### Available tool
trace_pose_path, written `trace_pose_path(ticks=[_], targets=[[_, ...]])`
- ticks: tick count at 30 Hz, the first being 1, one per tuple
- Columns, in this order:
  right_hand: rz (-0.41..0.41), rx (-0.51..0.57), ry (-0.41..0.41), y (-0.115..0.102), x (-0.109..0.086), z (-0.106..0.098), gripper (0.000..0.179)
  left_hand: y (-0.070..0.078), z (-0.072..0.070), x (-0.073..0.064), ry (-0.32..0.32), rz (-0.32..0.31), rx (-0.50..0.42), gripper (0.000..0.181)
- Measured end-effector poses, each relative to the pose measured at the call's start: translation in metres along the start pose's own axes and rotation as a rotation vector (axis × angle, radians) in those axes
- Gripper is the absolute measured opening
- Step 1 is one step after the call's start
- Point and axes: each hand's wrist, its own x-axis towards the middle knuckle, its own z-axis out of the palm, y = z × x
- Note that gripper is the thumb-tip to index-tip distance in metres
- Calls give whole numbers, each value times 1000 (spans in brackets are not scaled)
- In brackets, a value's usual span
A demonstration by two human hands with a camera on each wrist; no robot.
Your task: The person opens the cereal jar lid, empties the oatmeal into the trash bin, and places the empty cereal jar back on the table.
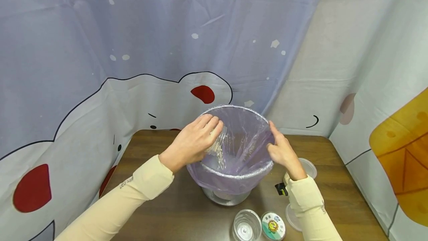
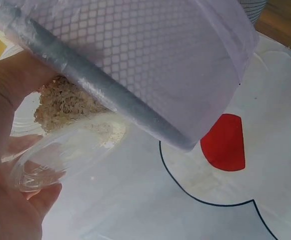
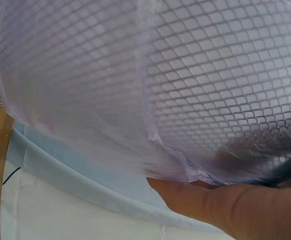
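A wire-mesh trash bin (image 1: 230, 199), lined with a thin purple bag (image 1: 249, 122), stands on the table. My left hand (image 1: 194, 140) is over the bin's left side and holds a tipped clear plastic container (image 2: 60, 162) by its wall. Pale brown flakes (image 2: 68, 105) lie in the container's mouth, and some of them spill down inside the bag in the head view. On the opposite side, my right hand (image 1: 284, 152) grips the bagged rim of the bin, its thumb (image 3: 210, 202) against the outside. The bag hides its other fingers in the right wrist view.
An uncovered clear jar (image 1: 246, 227) stands in front of the bin, beside a round lid with a green and white label (image 1: 273, 226). Clear lids (image 1: 309, 167) and a small black item (image 1: 281, 189) lie by the right forearm. A printed curtain (image 1: 160, 99) hangs behind the table.
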Motion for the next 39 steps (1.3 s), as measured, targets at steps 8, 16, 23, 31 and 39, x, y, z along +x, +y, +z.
trace_pose_path(ticks=[8,16,23,31,39], targets=[[1,18,-12,0,0,0,78,0,-1,0,2,17,14,52],[-6,15,-11,-1,0,0,78,-1,-3,-1,-7,30,40,51],[-2,15,-6,-1,0,-1,78,-1,-5,0,-19,43,79,48],[-3,17,-3,1,0,0,79,-2,-6,0,-27,60,103,48],[-3,5,5,0,0,0,79,-3,-6,1,-20,88,127,49]])
